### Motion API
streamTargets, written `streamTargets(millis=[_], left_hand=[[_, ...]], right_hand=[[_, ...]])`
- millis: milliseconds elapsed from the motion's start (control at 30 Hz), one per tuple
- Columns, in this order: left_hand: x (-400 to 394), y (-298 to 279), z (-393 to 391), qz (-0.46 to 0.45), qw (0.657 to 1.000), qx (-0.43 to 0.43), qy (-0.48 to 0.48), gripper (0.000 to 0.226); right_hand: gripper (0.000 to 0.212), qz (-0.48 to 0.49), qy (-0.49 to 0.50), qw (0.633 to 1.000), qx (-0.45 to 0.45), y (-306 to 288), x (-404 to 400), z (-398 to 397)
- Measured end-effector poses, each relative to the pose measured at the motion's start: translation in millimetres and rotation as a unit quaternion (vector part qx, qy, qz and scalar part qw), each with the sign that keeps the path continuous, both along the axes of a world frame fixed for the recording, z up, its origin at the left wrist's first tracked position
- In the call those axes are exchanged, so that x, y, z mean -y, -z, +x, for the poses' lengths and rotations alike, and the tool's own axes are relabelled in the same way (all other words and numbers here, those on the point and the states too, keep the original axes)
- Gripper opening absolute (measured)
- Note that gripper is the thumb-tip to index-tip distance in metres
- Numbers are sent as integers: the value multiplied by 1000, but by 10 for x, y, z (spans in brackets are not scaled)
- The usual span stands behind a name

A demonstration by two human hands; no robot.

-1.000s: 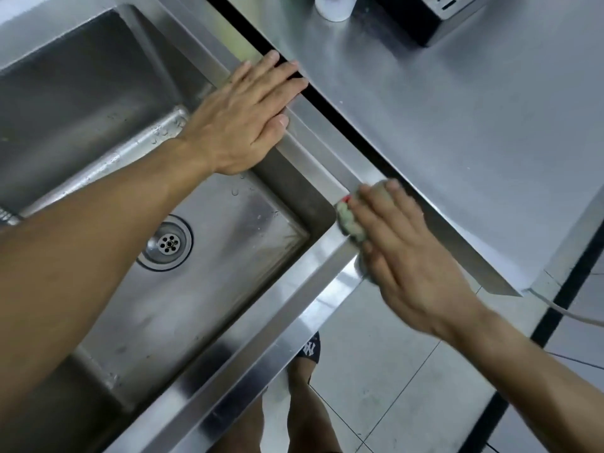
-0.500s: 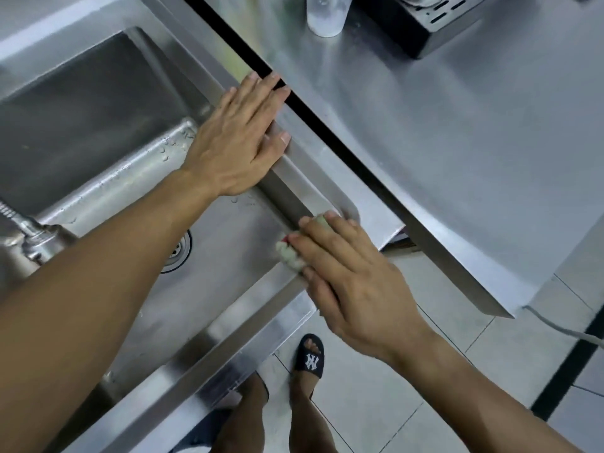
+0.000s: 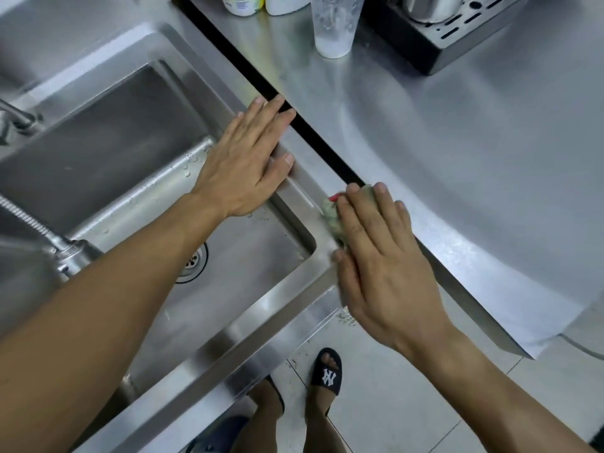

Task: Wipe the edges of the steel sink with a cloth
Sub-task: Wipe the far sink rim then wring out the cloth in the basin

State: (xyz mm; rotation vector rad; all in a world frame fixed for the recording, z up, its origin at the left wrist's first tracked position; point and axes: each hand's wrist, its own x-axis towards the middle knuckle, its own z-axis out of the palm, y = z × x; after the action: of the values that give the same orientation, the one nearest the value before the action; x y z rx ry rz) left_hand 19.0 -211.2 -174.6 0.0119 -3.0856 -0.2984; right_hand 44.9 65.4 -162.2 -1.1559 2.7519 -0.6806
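I've got the right hand point(image 3: 376, 256) pressing the green cloth point(image 3: 331, 217) flat-fingered on the steel sink point(image 3: 228, 348) rim's corner, left hand point(image 3: 243, 161) spread beside it on the rim; risk: cloth slips into the black gap point(image 3: 313, 138) just beyond the fingertips.

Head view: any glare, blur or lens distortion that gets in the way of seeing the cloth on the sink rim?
Head view: wide-angle bend curves the counter edge; soft glare streaks the sink front rim; the right hand is slightly motion-soft and covers most of the cloth; the left hand is sharp.
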Motion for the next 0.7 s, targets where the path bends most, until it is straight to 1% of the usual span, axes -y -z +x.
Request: streamTargets(millis=[100,167,200,267,367,433,533,633,667,700], left_hand=[[-5,5,-5,2,1000,-4,-3,61],[0,7,-10,1,1000,-5,-3,62],[9,10,-10,-1,1000,-4,-1,62],[29,16,-13,-2,1000,-1,6,63],[54,31,-4,-4,1000,10,11,64],[67,36,2,-6,1000,12,14,65],[92,-24,16,9,999,26,21,66],[209,-128,190,71,996,57,-16,62],[286,-162,309,90,993,58,-43,60],[375,-208,464,103,991,48,-69,59]], right_hand=[[58,31,-131,991,4,-6,19,245],[54,22,-167,986,1,12,19,114],[52,14,-158,987,0,22,24,20],[52,-6,-107,994,4,33,33,-87],[56,-12,-55,998,24,13,85,133],[56,-10,-84,995,48,-17,96,327],[42,-51,-160,980,107,-90,184,243],[34,-111,-160,967,163,-278,593,-11],[32,-142,-152,958,196,-353,803,-84],[29,-170,-138,943,249,-439,1029,-145]])
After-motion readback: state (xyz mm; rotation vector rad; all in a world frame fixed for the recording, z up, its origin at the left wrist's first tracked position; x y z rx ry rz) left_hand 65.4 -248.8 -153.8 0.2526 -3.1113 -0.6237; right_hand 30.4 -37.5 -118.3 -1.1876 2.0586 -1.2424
